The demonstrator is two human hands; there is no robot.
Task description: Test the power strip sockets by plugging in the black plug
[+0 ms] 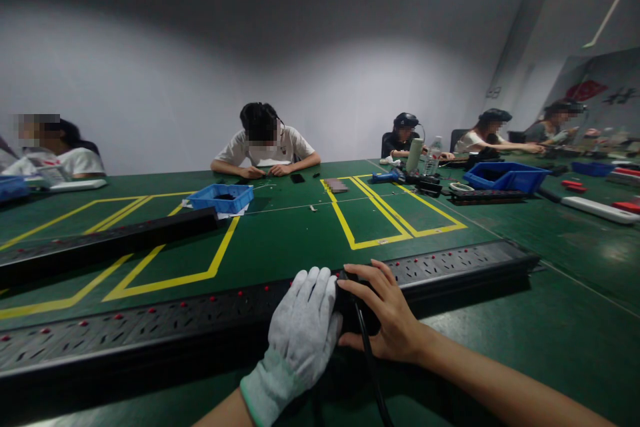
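Note:
A long black power strip (150, 330) with red switches lies across the green table (525, 360) right in front of me. My left hand (303, 327), in a white glove, rests flat on top of its middle, fingers together and stretched forward. My bare right hand (387, 313) lies beside it, fingers curved over the strip's top and near edge. A thin black cable (370, 363) runs from under my right hand toward me.
A second black strip (107, 240) lies at the left. A blue tray (223, 198) sits beyond it, another blue bin (505, 178) at the right among tools and a bottle. Yellow tape marks the table. Several other people work along the far edge.

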